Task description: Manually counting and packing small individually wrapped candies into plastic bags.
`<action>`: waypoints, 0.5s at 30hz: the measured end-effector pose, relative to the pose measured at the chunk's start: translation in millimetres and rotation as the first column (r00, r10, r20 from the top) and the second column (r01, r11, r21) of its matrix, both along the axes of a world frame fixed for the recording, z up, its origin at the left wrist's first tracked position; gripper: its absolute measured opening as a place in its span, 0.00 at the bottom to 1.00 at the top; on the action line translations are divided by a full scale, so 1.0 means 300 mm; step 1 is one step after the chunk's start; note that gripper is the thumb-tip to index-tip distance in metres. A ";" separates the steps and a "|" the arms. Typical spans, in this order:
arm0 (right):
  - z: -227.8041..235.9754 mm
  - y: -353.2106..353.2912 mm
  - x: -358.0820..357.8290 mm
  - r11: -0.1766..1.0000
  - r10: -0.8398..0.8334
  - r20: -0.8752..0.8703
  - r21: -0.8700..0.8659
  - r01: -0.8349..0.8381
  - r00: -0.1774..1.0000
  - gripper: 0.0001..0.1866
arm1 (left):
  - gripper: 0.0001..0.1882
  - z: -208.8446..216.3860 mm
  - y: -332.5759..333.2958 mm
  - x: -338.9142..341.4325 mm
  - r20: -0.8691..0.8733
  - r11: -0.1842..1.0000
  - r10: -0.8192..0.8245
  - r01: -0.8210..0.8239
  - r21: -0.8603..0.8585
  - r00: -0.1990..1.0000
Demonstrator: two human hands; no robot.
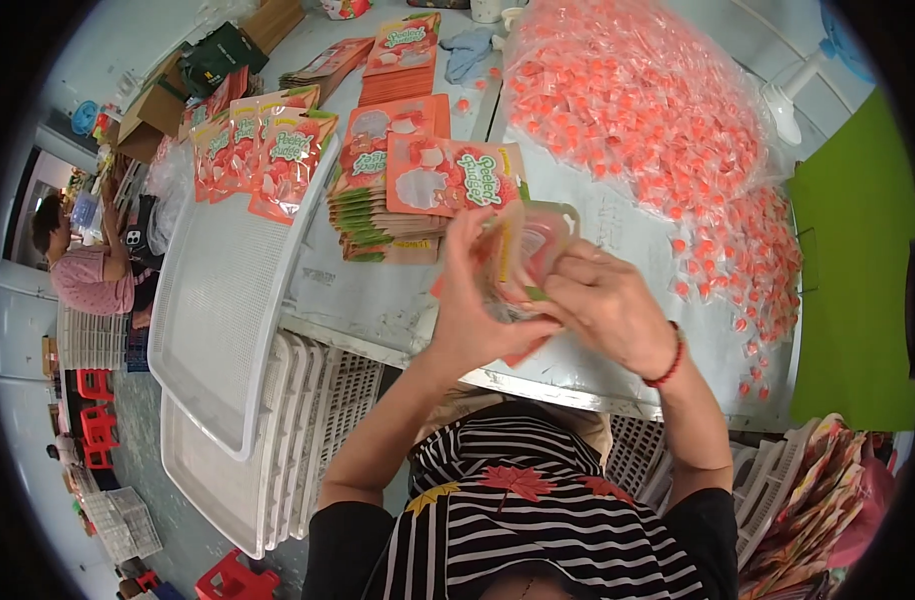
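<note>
Over the metal table's front edge, my left hand [475, 315] and my right hand [608, 300] hold one pink-and-clear candy pouch [545, 242] between them. The pouch's mouth is spread apart, facing up. Fingers of my left hand curve round its left side, while my right hand grips the right side with its fingers bent. What lies inside the pouch is hard to make out. Just beyond it, a printed pouch [438, 180] lies flat, overlapping a stack of pouches [388, 228]. To the right spreads a large heap of small wrapped red candies [618, 110].
A white perforated tray [223, 290] at the left carries several filled-looking pouches [290, 160] and rests above stacked trays [288, 430]. More pouch stacks [403, 70] and a blue cloth [468, 52] are at the back. A green panel [853, 270] borders the right. Another person [93, 265] sits far left.
</note>
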State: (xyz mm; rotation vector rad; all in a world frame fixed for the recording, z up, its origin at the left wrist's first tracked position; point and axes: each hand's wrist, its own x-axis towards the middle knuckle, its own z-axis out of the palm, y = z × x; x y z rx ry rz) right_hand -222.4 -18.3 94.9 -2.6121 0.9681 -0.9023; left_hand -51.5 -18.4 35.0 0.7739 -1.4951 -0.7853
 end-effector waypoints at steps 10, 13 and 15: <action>0.046 0.108 -0.110 0.993 -0.104 0.038 -0.050 0.105 0.994 0.12 | 0.13 -0.009 0.070 0.069 -0.195 0.766 -0.308 0.365 0.529 0.931; 0.045 0.112 -0.115 0.965 -0.186 -0.015 -0.192 0.180 0.982 0.12 | 0.16 0.037 0.084 0.059 -0.399 0.763 -0.221 0.413 0.498 0.890; 0.082 0.121 -0.104 0.954 -0.234 -0.019 -0.200 0.225 0.972 0.13 | 0.16 0.049 0.085 0.080 -0.427 0.749 -0.202 0.420 0.512 0.881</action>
